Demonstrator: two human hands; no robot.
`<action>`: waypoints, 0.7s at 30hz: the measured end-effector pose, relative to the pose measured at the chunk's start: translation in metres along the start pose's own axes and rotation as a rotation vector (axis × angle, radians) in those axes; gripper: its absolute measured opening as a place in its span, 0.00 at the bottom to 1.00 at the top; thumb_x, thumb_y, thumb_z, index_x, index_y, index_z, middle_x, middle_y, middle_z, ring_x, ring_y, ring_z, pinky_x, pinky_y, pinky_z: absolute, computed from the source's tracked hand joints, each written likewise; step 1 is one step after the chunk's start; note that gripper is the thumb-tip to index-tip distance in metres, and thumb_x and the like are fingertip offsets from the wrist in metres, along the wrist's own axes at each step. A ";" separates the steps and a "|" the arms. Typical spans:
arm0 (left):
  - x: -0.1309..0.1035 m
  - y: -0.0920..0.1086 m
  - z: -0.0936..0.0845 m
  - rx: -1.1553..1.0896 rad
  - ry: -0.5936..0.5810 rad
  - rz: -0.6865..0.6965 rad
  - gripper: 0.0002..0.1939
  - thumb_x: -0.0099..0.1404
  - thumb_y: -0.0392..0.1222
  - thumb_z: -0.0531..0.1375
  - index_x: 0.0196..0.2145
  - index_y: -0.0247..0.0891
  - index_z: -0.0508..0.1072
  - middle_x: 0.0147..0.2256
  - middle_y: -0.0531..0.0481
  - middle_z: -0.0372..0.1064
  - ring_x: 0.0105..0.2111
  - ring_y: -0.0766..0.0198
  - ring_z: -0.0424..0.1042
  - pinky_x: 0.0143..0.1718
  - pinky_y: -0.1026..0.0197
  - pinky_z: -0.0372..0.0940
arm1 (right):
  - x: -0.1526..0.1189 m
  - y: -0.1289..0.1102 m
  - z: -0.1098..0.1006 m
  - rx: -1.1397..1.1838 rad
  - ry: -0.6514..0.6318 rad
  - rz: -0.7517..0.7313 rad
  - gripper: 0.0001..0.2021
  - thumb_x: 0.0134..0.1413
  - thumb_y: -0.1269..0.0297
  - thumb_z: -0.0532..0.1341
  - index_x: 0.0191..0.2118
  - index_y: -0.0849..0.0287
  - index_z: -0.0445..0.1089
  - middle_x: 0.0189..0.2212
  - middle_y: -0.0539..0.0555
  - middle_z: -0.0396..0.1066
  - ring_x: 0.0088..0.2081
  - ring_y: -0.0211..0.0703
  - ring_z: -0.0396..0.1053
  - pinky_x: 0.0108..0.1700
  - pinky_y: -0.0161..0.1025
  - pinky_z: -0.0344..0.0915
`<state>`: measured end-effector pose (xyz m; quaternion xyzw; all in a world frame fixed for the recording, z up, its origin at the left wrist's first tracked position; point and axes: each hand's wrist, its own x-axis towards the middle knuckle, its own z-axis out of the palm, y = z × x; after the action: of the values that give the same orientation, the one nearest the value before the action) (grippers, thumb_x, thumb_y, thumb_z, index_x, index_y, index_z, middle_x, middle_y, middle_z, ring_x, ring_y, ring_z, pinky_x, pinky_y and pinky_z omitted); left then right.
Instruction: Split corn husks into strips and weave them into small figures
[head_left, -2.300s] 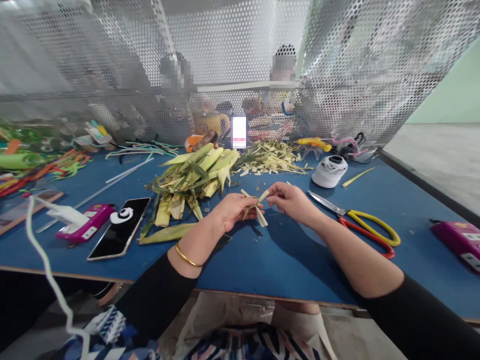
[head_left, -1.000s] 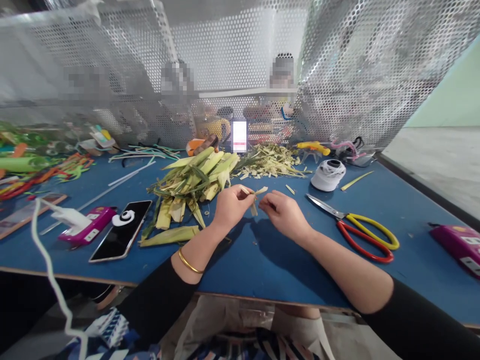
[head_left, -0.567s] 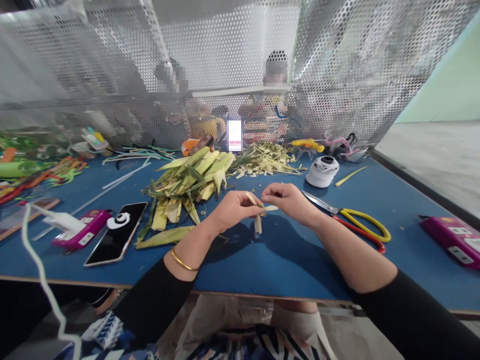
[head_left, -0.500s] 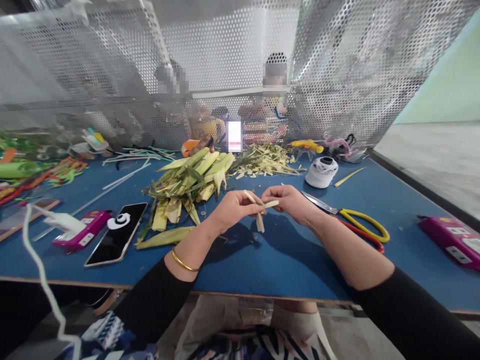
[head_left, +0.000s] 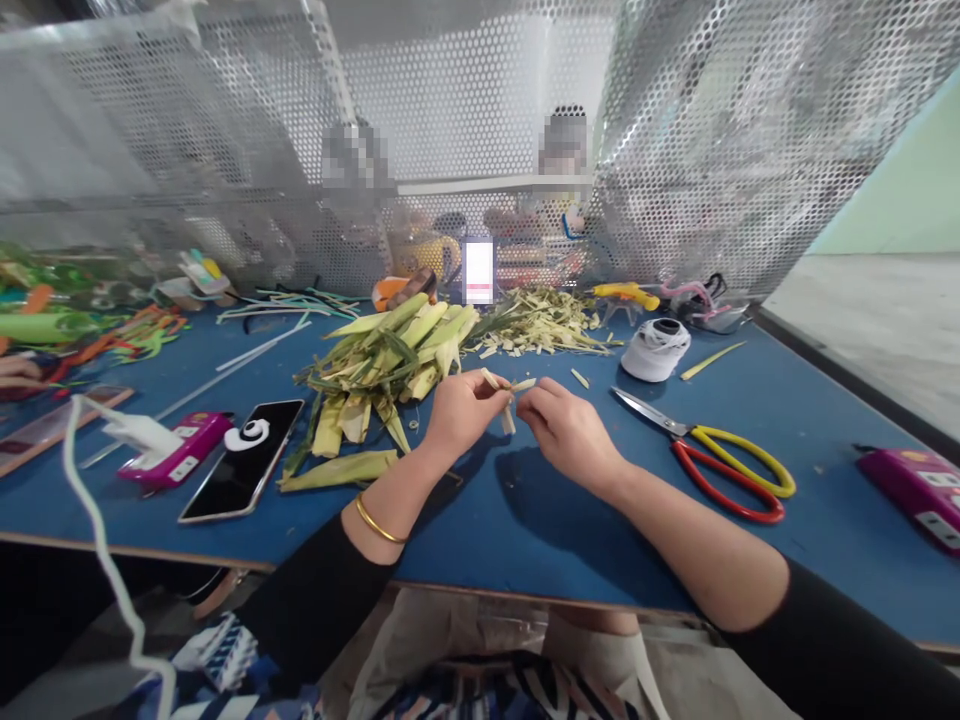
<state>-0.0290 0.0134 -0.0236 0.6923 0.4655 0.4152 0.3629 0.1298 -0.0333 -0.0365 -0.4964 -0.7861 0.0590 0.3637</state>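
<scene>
"Strips [head_left: 508, 420], where?"
"Just right of the leafy husk pile [head_left: 397, 345]: flat, pale, pinched in the left hand [head_left: 461, 412]."
"Right hand [head_left: 568, 432]?"
"Curled, farther right of that pile; whether clamped, I can't tell."

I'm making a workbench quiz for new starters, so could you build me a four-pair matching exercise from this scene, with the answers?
Column one:
1. Left hand
2. Scissors
3. Phone with the dark screen
4. Roll near the scissors

Column two:
A. Lies flat with a white coiled thing on it
B. Wrapped in white around a dark-topped core
C. Pinches pale leaf strips
D. Has one red and one yellow handle

Right pairs: 1-C, 2-D, 3-A, 4-B
</scene>
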 end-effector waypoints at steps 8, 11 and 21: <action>-0.006 0.001 0.001 -0.117 -0.339 -0.031 0.04 0.51 0.33 0.64 0.25 0.37 0.70 0.23 0.53 0.72 0.26 0.65 0.73 0.30 0.65 0.66 | 0.009 0.009 -0.024 -0.025 -0.060 -0.030 0.10 0.60 0.67 0.53 0.31 0.58 0.70 0.32 0.53 0.67 0.30 0.38 0.62 0.32 0.35 0.54; -0.009 0.007 0.000 -0.331 -0.501 -0.114 0.08 0.51 0.36 0.66 0.26 0.36 0.69 0.23 0.52 0.72 0.27 0.63 0.75 0.34 0.61 0.69 | 0.016 0.020 -0.028 0.300 -0.171 0.104 0.07 0.54 0.64 0.57 0.28 0.59 0.69 0.27 0.51 0.67 0.30 0.38 0.63 0.33 0.36 0.56; -0.004 0.006 -0.001 -0.259 -0.171 -0.008 0.07 0.54 0.38 0.64 0.28 0.37 0.69 0.25 0.53 0.71 0.29 0.65 0.73 0.34 0.62 0.69 | 0.011 0.021 0.002 0.722 -0.170 0.498 0.13 0.44 0.52 0.62 0.27 0.59 0.68 0.18 0.46 0.61 0.21 0.34 0.55 0.24 0.34 0.50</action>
<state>-0.0285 0.0079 -0.0190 0.6705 0.3783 0.4100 0.4890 0.1410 -0.0134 -0.0421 -0.5051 -0.5986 0.4561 0.4225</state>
